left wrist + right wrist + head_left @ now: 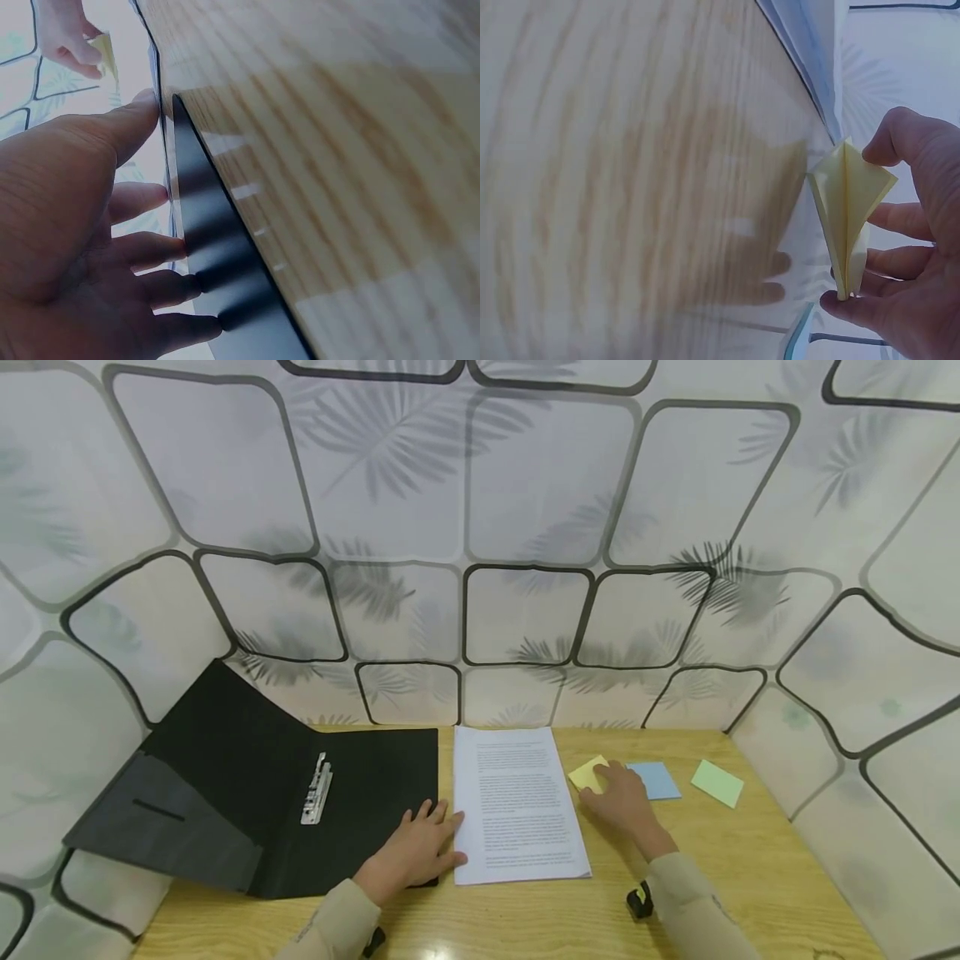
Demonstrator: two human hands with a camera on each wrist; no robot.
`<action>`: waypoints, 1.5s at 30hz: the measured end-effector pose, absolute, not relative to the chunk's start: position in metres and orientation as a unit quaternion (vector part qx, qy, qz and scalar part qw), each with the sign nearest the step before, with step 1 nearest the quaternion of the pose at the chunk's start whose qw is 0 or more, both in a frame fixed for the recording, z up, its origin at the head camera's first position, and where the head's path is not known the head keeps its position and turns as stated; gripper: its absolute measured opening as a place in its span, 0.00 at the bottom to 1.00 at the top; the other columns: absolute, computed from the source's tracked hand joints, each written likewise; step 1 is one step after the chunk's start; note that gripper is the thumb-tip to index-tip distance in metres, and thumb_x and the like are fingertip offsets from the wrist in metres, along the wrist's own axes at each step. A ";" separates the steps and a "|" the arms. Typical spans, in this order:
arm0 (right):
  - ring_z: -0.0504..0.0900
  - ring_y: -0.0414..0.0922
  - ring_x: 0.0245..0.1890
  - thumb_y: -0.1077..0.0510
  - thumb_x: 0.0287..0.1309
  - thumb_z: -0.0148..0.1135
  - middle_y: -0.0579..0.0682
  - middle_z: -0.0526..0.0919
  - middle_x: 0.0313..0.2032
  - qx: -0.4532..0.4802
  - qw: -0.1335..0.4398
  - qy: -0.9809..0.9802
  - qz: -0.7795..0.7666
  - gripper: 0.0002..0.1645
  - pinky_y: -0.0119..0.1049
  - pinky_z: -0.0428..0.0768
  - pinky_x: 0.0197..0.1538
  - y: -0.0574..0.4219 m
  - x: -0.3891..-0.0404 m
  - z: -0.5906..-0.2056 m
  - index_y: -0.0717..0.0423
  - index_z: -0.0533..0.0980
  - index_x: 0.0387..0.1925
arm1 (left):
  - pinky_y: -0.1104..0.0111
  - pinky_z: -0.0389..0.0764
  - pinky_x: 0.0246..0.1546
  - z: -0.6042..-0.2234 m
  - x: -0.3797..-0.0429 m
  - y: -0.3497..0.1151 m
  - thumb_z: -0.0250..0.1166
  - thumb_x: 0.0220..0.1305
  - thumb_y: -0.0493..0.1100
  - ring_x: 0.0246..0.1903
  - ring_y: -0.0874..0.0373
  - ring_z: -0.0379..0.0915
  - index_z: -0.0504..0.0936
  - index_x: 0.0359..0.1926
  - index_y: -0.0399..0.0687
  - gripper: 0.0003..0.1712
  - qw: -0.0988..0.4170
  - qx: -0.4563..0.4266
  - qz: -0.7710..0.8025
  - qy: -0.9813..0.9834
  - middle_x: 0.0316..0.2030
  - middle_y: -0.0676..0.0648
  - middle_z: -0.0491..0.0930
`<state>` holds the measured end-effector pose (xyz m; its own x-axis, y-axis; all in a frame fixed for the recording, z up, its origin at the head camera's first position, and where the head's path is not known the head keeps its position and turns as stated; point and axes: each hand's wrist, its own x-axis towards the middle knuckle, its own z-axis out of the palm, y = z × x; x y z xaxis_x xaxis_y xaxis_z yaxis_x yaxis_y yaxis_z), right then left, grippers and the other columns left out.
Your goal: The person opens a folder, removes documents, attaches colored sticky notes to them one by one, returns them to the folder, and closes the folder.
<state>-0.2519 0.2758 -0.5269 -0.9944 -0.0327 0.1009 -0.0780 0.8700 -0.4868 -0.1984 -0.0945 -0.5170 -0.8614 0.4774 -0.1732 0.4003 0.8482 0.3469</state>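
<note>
My right hand [622,797] pinches a small yellow sticky-note pad [587,776] to the right of the printed sheets. In the right wrist view the pad [832,199] shows a crease-like line down its middle, with the thumb at one edge and fingers at the other. My left hand [420,847] lies with fingers spread, between the black folder and the stack of printed paper [521,810]. Its fingertips press on the folder [225,262] in the left wrist view, and its thumb reaches the left edge of the paper.
Spread open at the left, the black folder [375,768] has a metal clip [317,789] inside, and its cover leans against the patterned backdrop [405,610]. Blue sticky notes [660,780] lie just right of my right hand, with green sticky notes [717,783] farther right on the wooden table [750,877].
</note>
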 end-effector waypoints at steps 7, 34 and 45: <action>0.68 0.81 0.68 0.51 0.58 0.66 0.81 0.69 0.68 0.047 0.029 -0.969 0.242 0.39 0.72 0.70 0.68 0.279 -0.252 -0.533 0.72 0.76 0.65 | 0.30 0.63 0.72 -0.518 -0.202 -0.096 0.65 0.72 0.64 0.78 0.27 0.55 0.72 0.77 0.48 0.42 0.132 0.228 0.155 0.952 0.78 0.30 0.61; 0.84 0.60 0.46 0.48 0.60 0.69 0.66 0.85 0.55 0.053 0.078 -0.967 0.237 0.34 0.54 0.82 0.48 0.268 -0.249 -0.523 0.67 0.80 0.61 | 0.31 0.64 0.72 -0.514 -0.202 -0.093 0.65 0.72 0.64 0.77 0.27 0.57 0.73 0.76 0.47 0.40 0.131 0.227 0.150 0.953 0.77 0.31 0.64; 0.86 0.56 0.42 0.52 0.57 0.75 0.68 0.86 0.54 0.167 0.103 -0.946 0.258 0.28 0.44 0.81 0.40 0.197 -0.215 -0.501 0.68 0.84 0.54 | 0.45 0.82 0.61 -0.515 -0.205 -0.077 0.59 0.81 0.53 0.59 0.37 0.83 0.81 0.66 0.36 0.28 0.038 0.241 0.319 0.916 0.61 0.30 0.82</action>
